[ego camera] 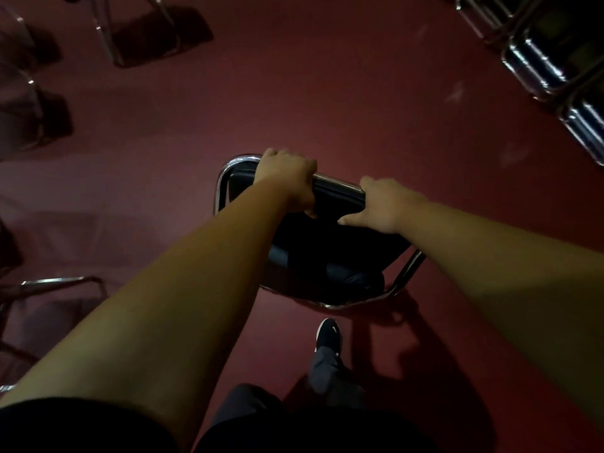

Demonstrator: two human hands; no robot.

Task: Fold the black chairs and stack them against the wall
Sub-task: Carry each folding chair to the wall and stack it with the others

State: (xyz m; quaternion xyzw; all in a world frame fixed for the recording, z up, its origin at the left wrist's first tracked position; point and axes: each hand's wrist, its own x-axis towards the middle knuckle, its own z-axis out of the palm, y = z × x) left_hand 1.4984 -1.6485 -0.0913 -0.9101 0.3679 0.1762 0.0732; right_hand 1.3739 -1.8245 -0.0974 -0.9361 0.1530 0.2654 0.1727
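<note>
Two hands on one chair: my left hand point(287, 178) is curled over the chrome top rail near its corner. My right hand point(387, 204) grips the same top edge further along, with the thumb on the near side of the backrest. The black chair point(327, 266) is out in the middle of the red floor point(327, 93), just ahead of my shoe point(328, 333) and tipped towards me. Its seat pad bulges below the back, and in this dim light I cannot tell whether it has closed flat or is only partway shut.

As I judge it, the job is well begun but far from over. A row of folded chairs point(549, 63) already leans together at the upper right, chrome edges side by side. The chair I hold is well apart from them, so carrying it over and setting it against that row is still to do.

Plenty remain open. One open chair point(147, 37) stands at the top left, another point(36, 112) is further down the left edge, and a chrome frame point(55, 289) shows beside my left forearm. The stretch of floor between me and the folded row looks free of obstacles; the open chairs crowd only my left side
</note>
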